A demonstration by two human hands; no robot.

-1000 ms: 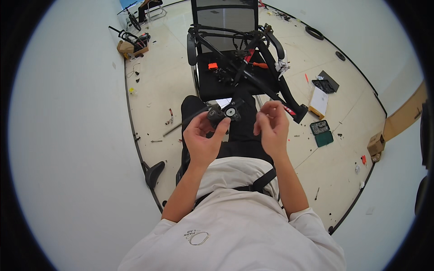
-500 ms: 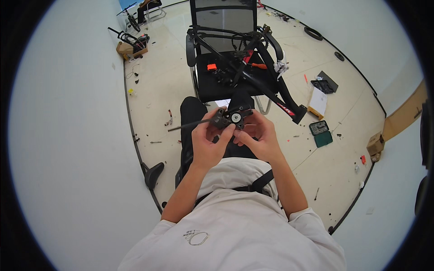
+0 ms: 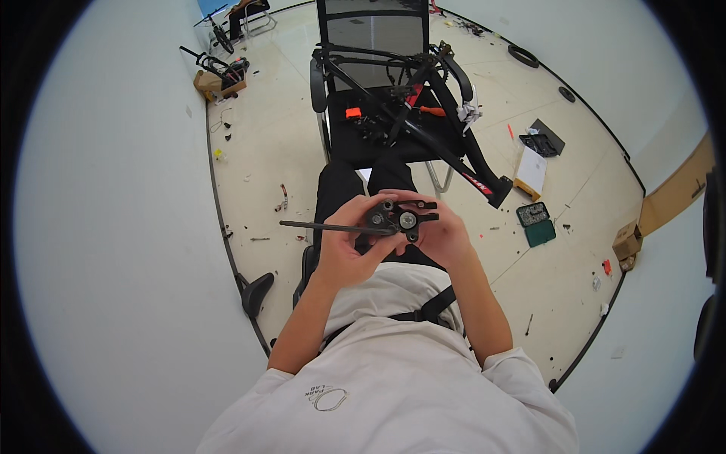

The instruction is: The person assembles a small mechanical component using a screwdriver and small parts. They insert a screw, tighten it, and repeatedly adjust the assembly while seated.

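In front of my lap I hold a black bicycle part that looks like a disc brake caliper [image 3: 393, 218], with a round silver disc on its face and two prongs pointing right. A long dark hex key [image 3: 314, 225] juts out to the left, across the fingers of my left hand [image 3: 348, 246]. That hand is closed around the key and the caliper's left side, thumb along the lower edge. My right hand [image 3: 445, 236] is closed on the caliper's right side from behind; most of its fingertips are hidden.
Ahead, a black bicycle frame [image 3: 431, 136] lies across a mesh office chair [image 3: 374, 34], with an orange-handled tool [image 3: 432, 111] on the seat. A green case [image 3: 540, 234] of small parts lies on the floor at right. A bicycle saddle [image 3: 258, 293] rests by the left wall.
The caliper has been turned in my hands and brought slightly lower and to the right. The hex key now lies nearly level. My legs have shifted.
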